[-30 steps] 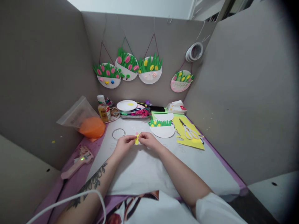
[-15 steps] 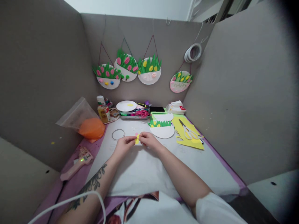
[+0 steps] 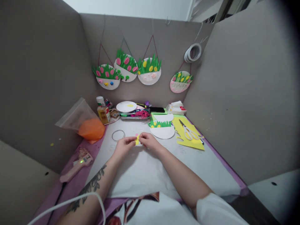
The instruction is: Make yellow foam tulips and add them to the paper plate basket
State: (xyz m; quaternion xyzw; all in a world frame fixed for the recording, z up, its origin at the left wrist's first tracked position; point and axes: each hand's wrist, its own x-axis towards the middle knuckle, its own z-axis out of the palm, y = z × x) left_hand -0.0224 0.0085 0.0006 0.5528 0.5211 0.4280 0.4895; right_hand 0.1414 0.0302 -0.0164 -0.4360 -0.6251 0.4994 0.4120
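Small flat yellow paper piece [image 3: 137, 141], held low over white sheet covering [image 3: 150, 175], midway between both hands.
Pinched at one side by thumb and fingertips of left hand [image 3: 126, 143], at the other by those of right hand [image 3: 148, 140]; flanked by thin grey round ring [image 3: 112, 136] to the left and, to the right, by rounded white paper basket with green paper grass [image 3: 164, 132] and white-handled metal scissors [image 3: 186, 129] on yellow paper sheet [image 3: 195, 145].

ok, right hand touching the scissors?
Apart. The head view shows the white plate and part of the yellow sheet between the right hand and the scissors.
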